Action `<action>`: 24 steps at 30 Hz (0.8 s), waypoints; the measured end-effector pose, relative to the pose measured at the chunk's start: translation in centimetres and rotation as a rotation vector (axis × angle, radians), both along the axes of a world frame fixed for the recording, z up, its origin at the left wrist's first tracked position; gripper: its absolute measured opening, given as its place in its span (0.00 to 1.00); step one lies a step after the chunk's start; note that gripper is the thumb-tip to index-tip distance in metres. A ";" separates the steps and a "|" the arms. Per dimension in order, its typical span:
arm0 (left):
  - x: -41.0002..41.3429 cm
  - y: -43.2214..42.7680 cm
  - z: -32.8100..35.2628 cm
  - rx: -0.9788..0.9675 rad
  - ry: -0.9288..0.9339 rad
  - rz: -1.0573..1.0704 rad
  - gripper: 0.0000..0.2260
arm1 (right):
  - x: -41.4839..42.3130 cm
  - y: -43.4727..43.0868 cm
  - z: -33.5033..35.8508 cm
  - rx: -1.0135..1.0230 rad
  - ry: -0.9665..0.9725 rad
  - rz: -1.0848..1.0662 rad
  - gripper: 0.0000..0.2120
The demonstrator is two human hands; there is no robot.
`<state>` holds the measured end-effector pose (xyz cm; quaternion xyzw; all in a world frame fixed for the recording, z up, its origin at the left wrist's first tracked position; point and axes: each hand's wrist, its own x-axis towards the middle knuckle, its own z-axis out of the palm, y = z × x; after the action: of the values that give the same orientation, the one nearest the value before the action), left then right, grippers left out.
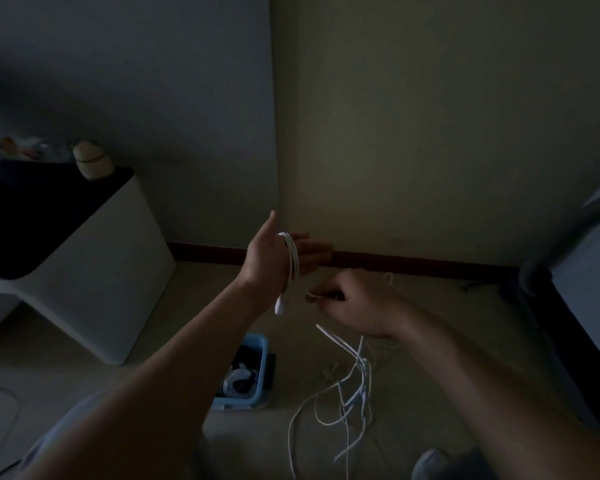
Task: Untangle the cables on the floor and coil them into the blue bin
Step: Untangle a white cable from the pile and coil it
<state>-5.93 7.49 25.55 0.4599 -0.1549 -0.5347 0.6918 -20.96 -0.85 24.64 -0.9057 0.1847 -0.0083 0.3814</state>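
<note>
A: State of left hand (274,258)?
B: Flat, fingers straight, apparently serving as a spool. Thin white cable (290,258) looped round the palm, plug dangling.
A: And right hand (357,303)?
B: Pinches the cable, likely feeding turns. Slack trails to the floor beside light-blue plastic bin (262,344), coils inside.

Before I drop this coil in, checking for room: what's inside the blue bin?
The blue bin holds a white coiled cable over something dark; the left forearm hides its left side.
</note>
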 end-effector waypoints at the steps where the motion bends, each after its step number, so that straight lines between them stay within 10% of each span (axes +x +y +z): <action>1: -0.3 -0.1 0.0 0.033 -0.033 -0.039 0.36 | 0.0 -0.1 0.0 -0.005 -0.015 -0.001 0.10; 8: -2.7 -0.1 -0.6 0.188 -0.242 -0.358 0.38 | -0.7 -1.2 0.7 -0.010 -0.202 -0.124 0.03; 16: -2.3 0.4 -0.3 0.121 -0.354 -0.599 0.40 | -1.3 -1.7 1.8 -0.392 -0.215 -0.290 0.22; 24: -1.9 0.5 -0.5 0.094 -0.300 -0.661 0.41 | -1.3 -4.3 0.5 0.065 -0.399 -0.230 0.09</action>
<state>-7.81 8.03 25.01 0.4895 -0.3701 -0.6626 0.4295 -22.22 -5.12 25.15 -0.8464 0.2076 -0.2249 0.4358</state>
